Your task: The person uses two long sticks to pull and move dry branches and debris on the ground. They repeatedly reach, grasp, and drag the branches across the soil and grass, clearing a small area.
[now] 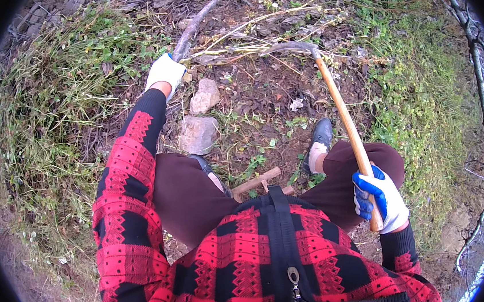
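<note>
My right hand (pixel 380 199), in a white glove with blue palm and fingers, is wrapped round the lower end of a sickle's long wooden handle (pixel 344 111). The sickle's curved metal blade (pixel 293 46) points left, over dry pale stalks (pixel 236 50). Ahead on the left, my left hand (pixel 167 74), gloved the same way, is closed round the thick end of a bent grey-brown branch (pixel 193 29). That branch arcs up and to the right, beside the stalks. The left fingers are mostly hidden behind the glove's back.
Two stones (pixel 198 134) lie just below my left hand. A small wooden stool (pixel 255 181) shows between my knees. Green weeds (pixel 64 72) spread on the left, grass (pixel 430 110) on the right. Bare thin branches (pixel 481 80) stand along the right edge.
</note>
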`<action>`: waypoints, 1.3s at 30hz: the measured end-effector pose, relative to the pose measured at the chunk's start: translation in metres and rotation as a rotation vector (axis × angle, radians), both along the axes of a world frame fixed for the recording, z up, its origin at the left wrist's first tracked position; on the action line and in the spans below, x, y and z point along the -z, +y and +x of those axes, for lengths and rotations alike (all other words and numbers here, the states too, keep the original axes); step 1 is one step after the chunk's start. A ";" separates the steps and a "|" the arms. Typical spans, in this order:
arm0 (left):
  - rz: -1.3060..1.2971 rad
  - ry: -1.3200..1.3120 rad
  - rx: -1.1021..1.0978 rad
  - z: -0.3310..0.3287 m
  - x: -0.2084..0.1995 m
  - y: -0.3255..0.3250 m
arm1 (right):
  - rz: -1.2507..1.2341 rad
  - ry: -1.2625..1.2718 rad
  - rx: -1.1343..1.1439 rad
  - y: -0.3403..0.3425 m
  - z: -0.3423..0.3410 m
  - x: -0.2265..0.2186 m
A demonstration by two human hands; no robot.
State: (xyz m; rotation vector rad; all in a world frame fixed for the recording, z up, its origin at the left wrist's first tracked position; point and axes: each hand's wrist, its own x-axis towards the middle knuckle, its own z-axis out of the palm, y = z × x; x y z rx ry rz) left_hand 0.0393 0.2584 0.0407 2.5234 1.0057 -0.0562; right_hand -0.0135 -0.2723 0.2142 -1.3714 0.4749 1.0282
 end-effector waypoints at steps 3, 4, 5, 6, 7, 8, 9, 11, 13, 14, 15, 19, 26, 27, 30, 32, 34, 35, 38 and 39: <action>0.002 -0.008 0.025 0.019 0.005 -0.013 | -0.029 0.066 0.027 -0.006 -0.018 0.000; 0.068 -0.044 0.036 0.021 0.009 -0.019 | 0.021 0.061 0.088 -0.006 -0.021 0.005; 0.042 -0.017 0.035 0.025 0.010 -0.023 | 0.111 0.069 0.142 -0.006 -0.023 0.008; 0.047 0.006 0.029 0.029 0.013 -0.027 | 0.069 0.049 0.137 -0.005 -0.024 0.012; 0.062 0.021 0.032 0.031 0.016 -0.029 | 0.092 0.010 0.161 -0.005 -0.024 0.013; -0.018 0.055 0.032 0.036 0.018 -0.028 | 0.056 -0.013 0.119 -0.006 -0.022 0.013; -0.001 0.067 0.064 0.037 0.023 -0.028 | -0.032 -0.066 0.100 -0.009 -0.020 0.011; 0.030 0.080 0.123 0.043 0.031 -0.026 | -0.130 -0.158 0.065 -0.015 -0.016 0.003; -0.160 0.087 0.104 0.045 0.036 -0.021 | -0.127 -0.171 0.071 -0.021 -0.013 -0.006; -0.254 0.095 0.085 0.044 0.036 -0.019 | -0.152 -0.138 0.038 -0.023 -0.014 -0.011; -0.349 0.110 0.061 0.044 0.034 -0.017 | -0.149 -0.103 0.028 -0.025 -0.015 -0.014; -0.739 -0.024 -0.069 0.020 0.010 -0.009 | -0.039 0.052 0.015 -0.030 -0.024 -0.017; -0.316 0.188 0.147 -0.013 -0.037 -0.018 | 0.409 0.449 0.145 -0.012 -0.019 0.026; -0.311 0.184 0.151 -0.017 -0.040 -0.021 | 0.525 0.577 0.223 -0.001 -0.017 0.040; -0.293 0.163 0.179 -0.034 -0.048 -0.024 | 0.523 0.440 0.326 0.043 -0.012 0.079; -0.201 0.156 0.219 -0.044 -0.055 -0.027 | 0.586 0.331 0.376 0.082 -0.007 0.106; -0.233 0.151 0.196 -0.054 -0.062 -0.035 | 0.673 0.287 0.408 0.123 0.000 0.127; -0.266 0.185 0.169 -0.059 -0.066 -0.038 | 0.717 0.304 0.428 0.145 0.006 0.134; -0.007 0.147 0.319 -0.076 -0.078 -0.052 | 0.750 0.195 0.446 0.202 0.030 0.148; 0.132 0.117 0.376 -0.084 -0.081 -0.057 | 0.786 0.240 0.471 0.218 0.039 0.152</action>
